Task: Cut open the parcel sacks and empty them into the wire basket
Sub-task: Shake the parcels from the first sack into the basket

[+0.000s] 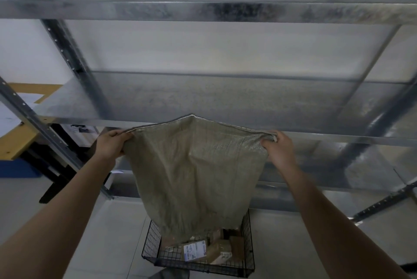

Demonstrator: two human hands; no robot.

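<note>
Seen from the head: holds the sack (194, 177) up high by its two sewn corners. Left grip (111, 145) curled tight on one corner, right grip (279, 148) curled tight on the other. Hangs long-way straight down, low end right over the wire basket (150, 242). Boxes (196, 250) down in the basket under it. Level between both grips, neither one nearer. Next, most likely, needs a shake up and down to drop anything left inside.

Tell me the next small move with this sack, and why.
Probably give the sack a short shake: left hand and right hand grip its upper corners, its lower end hangs inside the wire basket over the parcels, and it looks limp, nearly empty.
</note>
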